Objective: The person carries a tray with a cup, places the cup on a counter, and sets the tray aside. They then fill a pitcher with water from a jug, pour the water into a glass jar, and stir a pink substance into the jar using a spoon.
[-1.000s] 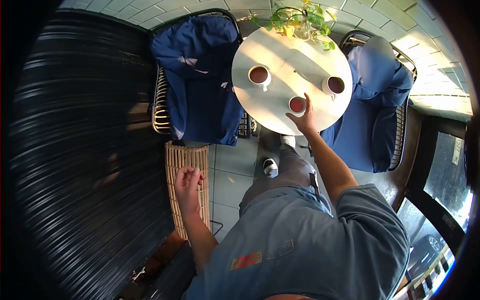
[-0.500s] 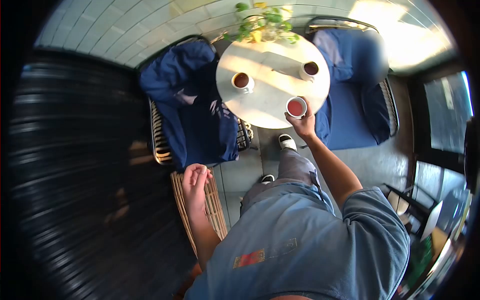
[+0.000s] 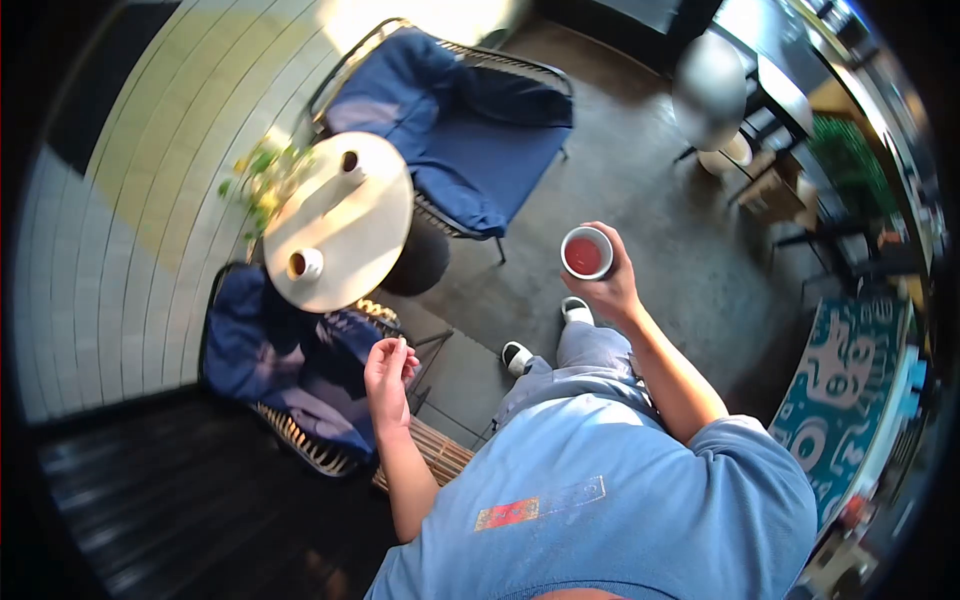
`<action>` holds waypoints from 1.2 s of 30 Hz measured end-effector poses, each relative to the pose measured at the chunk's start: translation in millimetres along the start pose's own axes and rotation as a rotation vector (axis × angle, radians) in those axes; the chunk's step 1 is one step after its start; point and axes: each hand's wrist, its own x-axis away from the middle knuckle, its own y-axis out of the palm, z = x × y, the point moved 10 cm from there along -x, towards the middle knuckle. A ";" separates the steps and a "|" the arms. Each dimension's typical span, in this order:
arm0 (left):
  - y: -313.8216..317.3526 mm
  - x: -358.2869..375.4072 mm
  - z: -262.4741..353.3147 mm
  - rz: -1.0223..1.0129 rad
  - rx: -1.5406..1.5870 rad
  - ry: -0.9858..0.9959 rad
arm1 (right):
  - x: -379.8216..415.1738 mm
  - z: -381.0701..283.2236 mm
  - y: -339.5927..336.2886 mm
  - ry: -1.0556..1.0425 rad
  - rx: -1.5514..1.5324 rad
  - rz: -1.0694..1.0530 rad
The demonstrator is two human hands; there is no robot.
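Note:
My right hand (image 3: 612, 280) is wrapped round a white cup (image 3: 587, 252) with red liquid in it, held upright over the grey floor. In front of my body on the left, my left hand (image 3: 392, 368) is raised with its fingers curled together; whether anything small is between them cannot be made out. Two white cups, one near (image 3: 306, 264) and one farther (image 3: 352, 167), both with dark drink, stand on the round pale table (image 3: 375, 240) at the left.
A blue-cushioned chair (image 3: 480, 140) stands beyond the table, another (image 3: 290, 370) nearer me. A leafy plant (image 3: 265, 185) is by the tiled wall. At the right are a patterned teal counter panel (image 3: 840, 385), a box (image 3: 775, 195) and stools.
The view has turned to the right, so the table and chairs now lie farther left. My right hand has carried its cup away from the table. My left hand stays raised and curled.

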 end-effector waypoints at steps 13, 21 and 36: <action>430.5 49.4 -42.0 -0.623 -0.209 0.045 | 152.2 9.5 -363.7 0.106 -0.076 0.563; 667.9 182.3 -101.0 -1.003 -0.318 -0.019 | 160.8 -23.7 -518.1 0.062 -0.044 0.657; 853.6 104.1 -153.2 -0.939 -0.338 0.004 | 71.4 33.8 -691.0 0.153 0.026 0.767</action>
